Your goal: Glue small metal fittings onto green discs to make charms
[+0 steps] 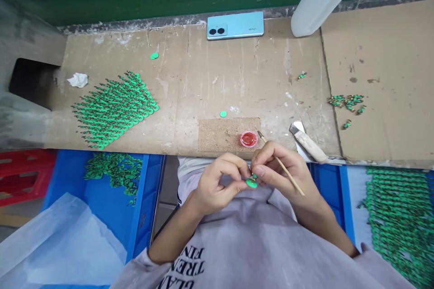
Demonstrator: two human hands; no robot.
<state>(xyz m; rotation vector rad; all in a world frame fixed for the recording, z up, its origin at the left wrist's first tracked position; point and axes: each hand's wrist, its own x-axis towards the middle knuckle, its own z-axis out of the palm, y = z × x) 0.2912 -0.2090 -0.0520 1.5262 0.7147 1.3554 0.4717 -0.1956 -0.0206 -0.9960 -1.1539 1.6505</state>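
Between my two hands, just past the table's front edge, is a small green piece (251,183) with a round green base and a small figure on it. My left hand (221,184) pinches the round base. My right hand (283,169) has thumb and forefinger at the figure's upper part, and a thin wooden brush (290,176) lies across its fingers, tip pointing to the table. Beyond my hands, a small cup of red liquid (248,139) rests on a brown board (217,135). A green disc (223,114) lies behind that board.
Rows of green pieces (115,110) stand at left, near crumpled white tissue (78,80). A phone (235,26) lies at the back, a white tube (325,0) beside it. A knife (309,143) and small figures (349,101) are at right. Blue bins (145,207) hold more green pieces.
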